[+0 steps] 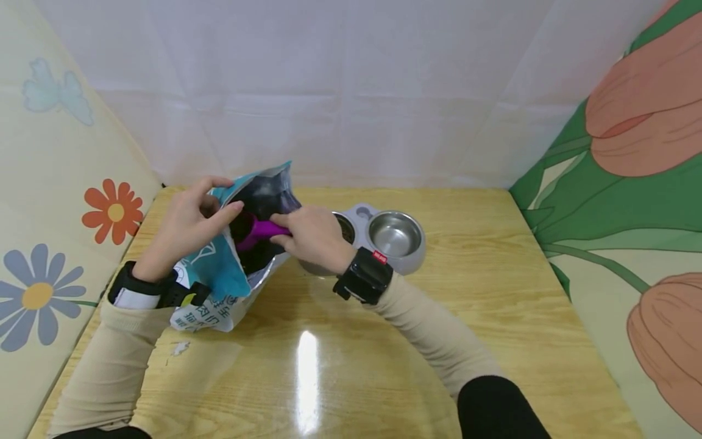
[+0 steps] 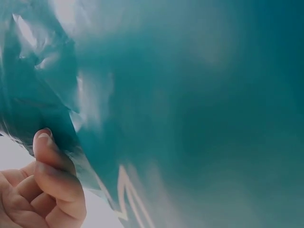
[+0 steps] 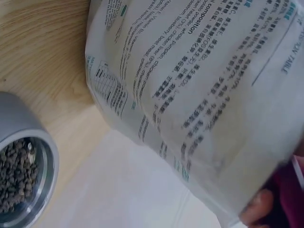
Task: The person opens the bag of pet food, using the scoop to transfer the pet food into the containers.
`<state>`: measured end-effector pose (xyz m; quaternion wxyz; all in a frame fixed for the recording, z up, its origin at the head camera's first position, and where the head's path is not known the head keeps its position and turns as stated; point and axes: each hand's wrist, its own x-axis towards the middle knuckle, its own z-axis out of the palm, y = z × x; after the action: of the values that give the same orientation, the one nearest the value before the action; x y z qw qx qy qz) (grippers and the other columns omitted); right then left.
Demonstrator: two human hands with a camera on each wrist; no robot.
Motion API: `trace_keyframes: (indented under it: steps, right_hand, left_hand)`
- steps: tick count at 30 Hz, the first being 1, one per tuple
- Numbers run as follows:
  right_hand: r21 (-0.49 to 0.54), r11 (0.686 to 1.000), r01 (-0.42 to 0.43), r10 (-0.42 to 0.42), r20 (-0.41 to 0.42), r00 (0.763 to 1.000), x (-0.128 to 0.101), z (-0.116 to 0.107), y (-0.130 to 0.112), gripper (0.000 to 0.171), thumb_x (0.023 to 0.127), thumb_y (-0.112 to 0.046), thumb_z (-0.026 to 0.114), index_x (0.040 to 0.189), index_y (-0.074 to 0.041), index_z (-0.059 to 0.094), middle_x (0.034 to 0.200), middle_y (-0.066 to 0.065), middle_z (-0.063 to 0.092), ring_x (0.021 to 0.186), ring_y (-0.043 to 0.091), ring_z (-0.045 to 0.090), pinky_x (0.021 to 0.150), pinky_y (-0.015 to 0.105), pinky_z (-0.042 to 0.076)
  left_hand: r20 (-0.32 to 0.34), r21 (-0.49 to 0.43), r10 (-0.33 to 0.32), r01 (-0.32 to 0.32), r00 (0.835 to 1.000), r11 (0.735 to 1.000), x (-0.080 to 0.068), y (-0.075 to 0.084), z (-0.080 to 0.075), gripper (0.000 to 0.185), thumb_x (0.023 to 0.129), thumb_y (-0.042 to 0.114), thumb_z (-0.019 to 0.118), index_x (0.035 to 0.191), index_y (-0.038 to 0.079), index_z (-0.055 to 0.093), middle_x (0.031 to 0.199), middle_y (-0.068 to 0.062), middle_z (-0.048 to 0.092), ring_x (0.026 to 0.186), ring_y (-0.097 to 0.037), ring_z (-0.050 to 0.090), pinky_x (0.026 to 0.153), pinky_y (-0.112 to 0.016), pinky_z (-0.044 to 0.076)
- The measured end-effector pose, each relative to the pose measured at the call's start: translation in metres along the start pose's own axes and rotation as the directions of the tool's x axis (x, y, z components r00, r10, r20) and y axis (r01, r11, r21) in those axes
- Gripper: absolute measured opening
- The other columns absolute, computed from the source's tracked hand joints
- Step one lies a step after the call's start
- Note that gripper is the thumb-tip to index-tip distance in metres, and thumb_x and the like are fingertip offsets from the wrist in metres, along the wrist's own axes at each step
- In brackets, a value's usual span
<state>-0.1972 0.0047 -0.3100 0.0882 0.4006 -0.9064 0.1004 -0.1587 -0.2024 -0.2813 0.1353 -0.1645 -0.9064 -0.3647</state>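
Note:
A blue and white pet food bag leans with its mouth open, silvery inside, at the left of the table. My left hand grips the bag's near left rim between thumb and fingers. In my right hand I hold the handle of a purple scoop, whose bowl is down inside the bag mouth and partly hidden. The right wrist view shows the bag's printed white back and dark purple scoop beside my fingertips.
Behind my right hand stands a grey double pet bowl. Its right steel bowl shows bare metal; the left one contains dark brown kibble. A white sheet hangs behind the wooden table, with patterned panels at both sides.

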Motion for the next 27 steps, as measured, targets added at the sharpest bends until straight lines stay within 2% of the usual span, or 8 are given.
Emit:
trace_keyframes:
  steps: [6,9,12,15,21,27]
  right_hand:
    - [0.054,0.996,-0.077,0.077,0.004,0.997,-0.011,-0.005,0.011,0.035,0.086,-0.04,0.059,0.115,-0.022,0.064,0.069,-0.002,0.059,0.053,0.011,0.048,0.043,0.025,0.032]
    - [0.05,0.993,-0.104,0.105,0.0,0.995,-0.016,-0.008,0.017,0.038,0.085,-0.04,0.06,0.117,-0.02,0.063,0.074,0.001,0.064,0.056,0.013,0.051,0.044,0.026,0.033]
    - [0.035,0.994,-0.106,0.107,-0.017,0.994,-0.021,-0.007,0.022,0.036,0.084,-0.039,0.062,0.115,-0.021,0.065,0.079,0.001,0.066,0.059,0.014,0.053,0.044,0.027,0.034]
    - [0.041,0.994,-0.099,0.101,-0.044,0.994,-0.026,-0.005,0.026,0.034,0.082,-0.039,0.064,0.112,-0.023,0.066,0.079,0.0,0.067,0.055,0.012,0.051,0.042,0.027,0.032]
    - [0.054,0.997,-0.047,0.053,-0.118,0.992,-0.035,-0.001,0.029,0.032,0.082,-0.037,0.065,0.11,-0.021,0.067,0.064,-0.002,0.062,0.046,0.009,0.042,0.039,0.024,0.028]
    - [0.002,0.999,-0.034,0.034,-0.19,0.981,-0.043,0.005,0.03,0.036,0.081,-0.039,0.065,0.111,-0.019,0.067,0.051,-0.003,0.048,0.042,0.008,0.037,0.039,0.024,0.027]
  left_hand:
    - [0.009,0.005,-0.016,0.016,1.0,1.0,0.0,0.0,-0.001,0.039,0.087,0.019,0.061,0.119,0.001,0.05,0.055,-0.004,0.05,0.044,-0.01,0.042,0.041,-0.022,0.031]
    - [0.009,0.004,-0.017,0.017,1.0,1.0,0.0,-0.001,-0.001,0.038,0.087,0.018,0.061,0.119,0.001,0.05,0.055,-0.004,0.05,0.044,-0.01,0.042,0.041,-0.023,0.031]
    - [0.013,-0.001,-0.02,0.02,1.0,1.0,-0.001,-0.002,-0.001,0.038,0.087,0.018,0.061,0.119,0.001,0.05,0.055,-0.004,0.05,0.044,-0.01,0.042,0.041,-0.023,0.031]
    - [0.021,0.001,-0.029,0.029,0.999,1.0,-0.002,-0.002,-0.002,0.039,0.087,0.019,0.06,0.12,0.001,0.049,0.056,-0.004,0.051,0.045,-0.01,0.042,0.041,-0.024,0.031]
    - [0.013,0.005,-0.024,0.024,1.0,1.0,-0.004,-0.002,-0.002,0.038,0.087,0.018,0.06,0.119,0.0,0.05,0.055,-0.004,0.05,0.044,-0.01,0.041,0.041,-0.024,0.03]
    - [0.002,0.01,0.001,-0.001,1.0,1.0,-0.004,-0.002,-0.003,0.036,0.087,0.017,0.06,0.118,0.0,0.051,0.054,-0.004,0.049,0.043,-0.009,0.04,0.041,-0.024,0.031]
